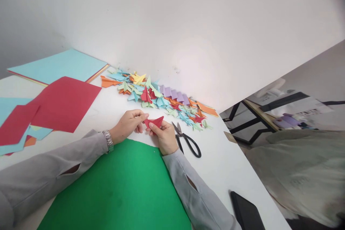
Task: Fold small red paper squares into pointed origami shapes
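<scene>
Between my two hands is a small folded piece of red paper (158, 120), pointed at its right end. My right hand (166, 137) pinches it with the thumb on top. The fingers of my left hand (128, 125) close on its left end. Under my forearms lies a large green sheet (121, 183). Black-handled scissors (185, 138) rest just right of my right hand, blades partly apart. Beyond my hands spreads a long pile of folded paper planes (145, 95) in several colours.
Red paper (70, 104) and blue sheets (61, 66) lie at the left, with cut scraps (40, 133) near them. A black phone-like object (248, 212) sits by the right table edge. The wall (172, 25) rises behind the pile. A shelf frame (258, 115) stands beyond the table.
</scene>
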A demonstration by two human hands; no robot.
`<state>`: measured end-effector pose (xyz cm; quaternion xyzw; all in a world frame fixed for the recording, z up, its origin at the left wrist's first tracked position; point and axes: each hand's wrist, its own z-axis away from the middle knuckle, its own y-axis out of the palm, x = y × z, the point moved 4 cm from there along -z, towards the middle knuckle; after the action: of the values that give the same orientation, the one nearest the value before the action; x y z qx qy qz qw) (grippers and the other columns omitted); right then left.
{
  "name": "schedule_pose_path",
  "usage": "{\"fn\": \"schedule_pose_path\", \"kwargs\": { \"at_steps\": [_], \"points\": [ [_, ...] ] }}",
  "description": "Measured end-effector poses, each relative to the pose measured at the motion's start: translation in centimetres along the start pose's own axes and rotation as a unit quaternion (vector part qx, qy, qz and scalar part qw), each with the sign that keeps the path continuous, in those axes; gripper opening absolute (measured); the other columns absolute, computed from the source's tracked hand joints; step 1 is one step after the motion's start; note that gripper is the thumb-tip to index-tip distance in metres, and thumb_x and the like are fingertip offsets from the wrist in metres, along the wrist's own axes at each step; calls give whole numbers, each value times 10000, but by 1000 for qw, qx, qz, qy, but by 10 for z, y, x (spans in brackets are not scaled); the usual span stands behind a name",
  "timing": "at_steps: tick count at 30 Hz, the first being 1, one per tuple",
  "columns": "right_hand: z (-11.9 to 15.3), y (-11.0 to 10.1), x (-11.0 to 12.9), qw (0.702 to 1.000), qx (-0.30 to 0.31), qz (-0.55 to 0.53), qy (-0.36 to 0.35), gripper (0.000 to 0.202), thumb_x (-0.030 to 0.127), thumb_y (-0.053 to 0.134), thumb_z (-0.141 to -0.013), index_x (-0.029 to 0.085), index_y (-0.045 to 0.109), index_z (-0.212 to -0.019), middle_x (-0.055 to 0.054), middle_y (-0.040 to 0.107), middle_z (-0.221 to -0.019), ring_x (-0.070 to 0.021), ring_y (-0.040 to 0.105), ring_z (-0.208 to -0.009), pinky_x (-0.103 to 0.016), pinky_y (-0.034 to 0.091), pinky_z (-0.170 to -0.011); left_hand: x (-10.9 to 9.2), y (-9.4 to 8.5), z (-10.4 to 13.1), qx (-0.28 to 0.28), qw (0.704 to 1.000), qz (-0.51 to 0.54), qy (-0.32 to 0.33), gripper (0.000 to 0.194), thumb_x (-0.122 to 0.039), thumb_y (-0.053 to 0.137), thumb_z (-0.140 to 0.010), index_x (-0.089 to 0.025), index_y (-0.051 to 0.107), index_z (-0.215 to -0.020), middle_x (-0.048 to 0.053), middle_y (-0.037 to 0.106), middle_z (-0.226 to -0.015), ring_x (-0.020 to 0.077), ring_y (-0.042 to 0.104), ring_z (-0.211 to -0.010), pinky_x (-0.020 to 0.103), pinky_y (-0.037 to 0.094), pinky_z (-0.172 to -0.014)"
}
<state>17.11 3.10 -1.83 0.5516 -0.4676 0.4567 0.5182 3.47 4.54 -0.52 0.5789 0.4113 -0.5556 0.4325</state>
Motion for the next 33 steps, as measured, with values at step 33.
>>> {"fn": "schedule_pose_path", "kwargs": {
  "at_steps": [33],
  "points": [
    [0, -5, -1, 997, -53, -61, -20, 289, 345, 715, -685, 185, 710, -926, -18, 687, -695, -118, 596, -524, -218, 456, -424, -2, 1, 0, 4, 1000, 28, -11, 113, -259, 576, -742, -162, 530, -776, -44, 557, -486, 93, 534, -412, 194, 390, -418]
  ]
}}
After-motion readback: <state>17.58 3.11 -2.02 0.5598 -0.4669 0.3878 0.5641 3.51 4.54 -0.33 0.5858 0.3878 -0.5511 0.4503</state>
